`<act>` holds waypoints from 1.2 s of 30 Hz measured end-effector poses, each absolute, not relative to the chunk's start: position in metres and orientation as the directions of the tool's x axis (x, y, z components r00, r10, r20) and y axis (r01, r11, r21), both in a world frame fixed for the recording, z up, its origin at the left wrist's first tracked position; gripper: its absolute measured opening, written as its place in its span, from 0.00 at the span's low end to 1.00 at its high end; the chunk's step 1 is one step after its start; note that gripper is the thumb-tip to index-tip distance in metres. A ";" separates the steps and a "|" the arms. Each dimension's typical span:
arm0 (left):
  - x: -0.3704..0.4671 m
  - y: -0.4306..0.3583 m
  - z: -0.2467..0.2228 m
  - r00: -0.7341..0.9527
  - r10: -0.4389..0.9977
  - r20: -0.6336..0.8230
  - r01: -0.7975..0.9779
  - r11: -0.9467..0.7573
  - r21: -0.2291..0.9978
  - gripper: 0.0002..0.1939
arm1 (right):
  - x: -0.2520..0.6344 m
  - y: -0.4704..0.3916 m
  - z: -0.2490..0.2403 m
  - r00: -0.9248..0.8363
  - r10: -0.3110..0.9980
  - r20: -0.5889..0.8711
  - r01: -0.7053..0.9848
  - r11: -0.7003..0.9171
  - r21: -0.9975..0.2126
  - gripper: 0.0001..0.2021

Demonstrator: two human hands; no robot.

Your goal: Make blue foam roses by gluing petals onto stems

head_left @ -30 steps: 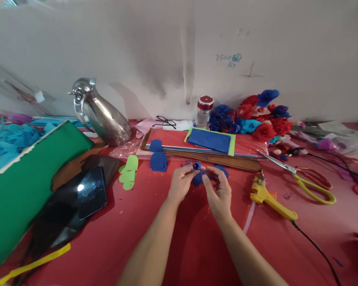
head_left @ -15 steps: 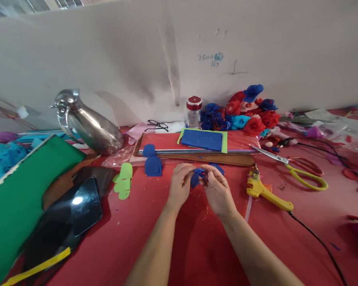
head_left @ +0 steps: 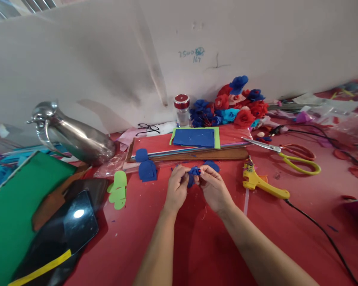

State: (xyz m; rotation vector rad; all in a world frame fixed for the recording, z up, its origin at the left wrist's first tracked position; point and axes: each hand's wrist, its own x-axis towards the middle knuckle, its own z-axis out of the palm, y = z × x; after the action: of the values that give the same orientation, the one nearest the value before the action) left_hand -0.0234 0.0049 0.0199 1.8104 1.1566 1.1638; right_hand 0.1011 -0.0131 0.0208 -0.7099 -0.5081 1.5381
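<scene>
Between my two hands is a small blue paper flower with a speck of red at its centre. My left hand pinches its left side, fingers closed on the blue petals. From the other side, my right hand grips it between thumb and fingers. A blue petal hangs just below the flower. Blue cut petals lie in a small pile left of my hands, and another blue petal rests behind my right hand. Farther left are light green cut pieces.
A yellow glue gun and open scissors lie to the right. Behind sit stacked paper sheets, a jar and a heap of paper flowers. At left are a metal jug, a phone and green paper.
The flower has turned in my fingers, its red centre now facing more to the right. My head view has shifted slightly rightward, so the table things appear farther left.
</scene>
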 end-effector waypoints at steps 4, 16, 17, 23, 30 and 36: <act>-0.024 0.005 0.019 0.235 0.915 0.329 0.335 -0.394 0.856 0.14 | 0.103 -0.012 0.025 -0.013 0.986 -0.166 -0.730 -0.123 -0.672 0.10; -0.026 0.005 0.020 0.236 0.906 0.351 0.282 -0.409 0.868 0.13 | 0.104 -0.012 0.022 -0.056 0.986 -0.155 -0.676 -0.152 -0.721 0.09; -0.026 0.005 0.020 0.234 0.906 0.353 0.281 -0.411 0.867 0.13 | 0.104 -0.013 0.022 -0.064 0.985 -0.159 -0.672 -0.160 -0.723 0.09; -0.026 0.006 0.022 0.239 0.901 0.363 0.295 -0.423 0.857 0.10 | 0.104 -0.012 0.022 -0.034 0.985 -0.168 -0.690 -0.145 -0.709 0.08; -0.021 0.006 0.021 0.034 0.968 0.247 0.296 -0.246 0.923 0.08 | 0.103 -0.010 0.019 0.102 0.983 -0.154 -0.623 -0.057 -0.780 0.10; -0.019 0.007 0.021 -0.036 0.991 0.130 0.176 -0.122 0.977 0.10 | 0.099 -0.011 0.014 0.202 0.978 -0.043 -0.396 0.042 -0.917 0.08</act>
State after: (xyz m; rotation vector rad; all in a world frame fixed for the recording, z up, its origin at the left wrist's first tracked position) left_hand -0.0186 0.0067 0.0210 1.4114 1.3113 1.2516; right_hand 0.0991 -0.0115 0.0138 -0.9971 -0.7597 1.2238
